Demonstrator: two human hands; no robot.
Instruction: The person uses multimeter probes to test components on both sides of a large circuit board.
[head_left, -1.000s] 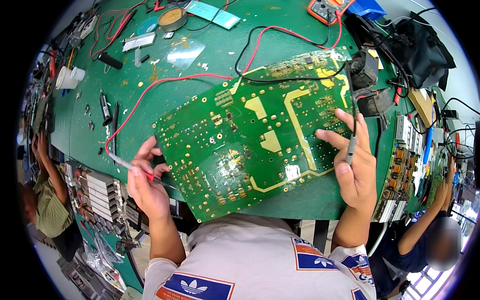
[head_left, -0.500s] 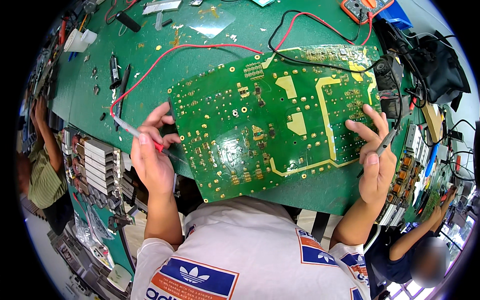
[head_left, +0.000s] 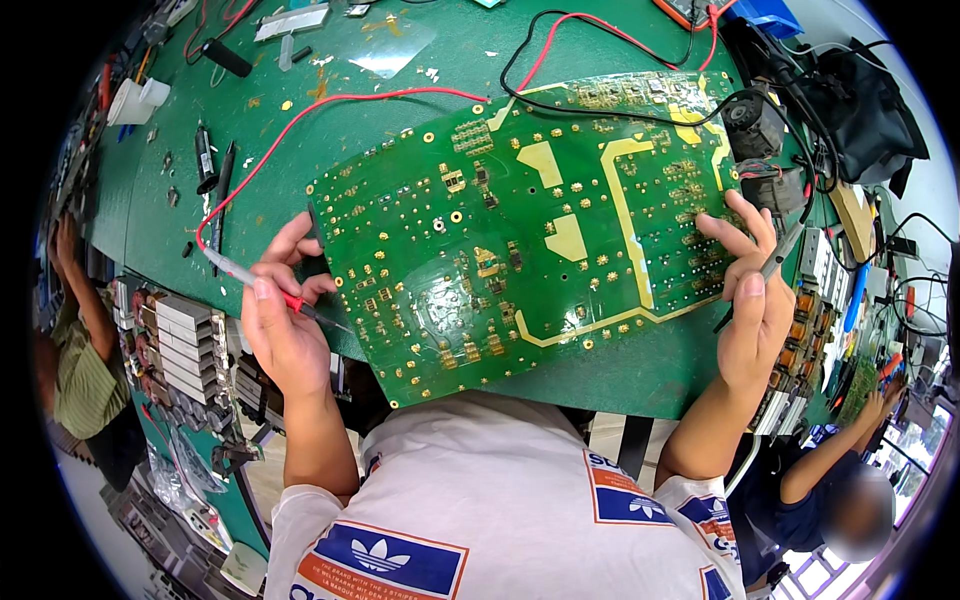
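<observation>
A large green circuit board [head_left: 590, 290], solder side up, is held tilted over the table's near edge. My left hand [head_left: 285, 325] is closed around a red test probe [head_left: 237, 270], and its fingers also grip the board's left edge. The probe's metal tip lies close to the board's lower left edge; whether they touch I cannot tell. My right hand [head_left: 750, 310] pinches a black test probe [head_left: 783, 250], with fingers spread onto the board's right end. The black probe's tip is mostly hidden by that hand. A red lead [head_left: 330, 98] and a black lead [head_left: 620, 108] run across the board's far side.
An orange multimeter [head_left: 685, 12] sits at the far right beside a blue bin [head_left: 765, 18]. On the left are a black pen-like tool [head_left: 222, 195], a syringe [head_left: 205, 160] and a white cup [head_left: 128, 103]. Component-filled boards [head_left: 185, 345] flank me. Other people work at both sides.
The view has shifted, so the board and table things appear farther left and slightly higher. My right hand has slid slightly toward the board's right edge. Both probes stay held.
</observation>
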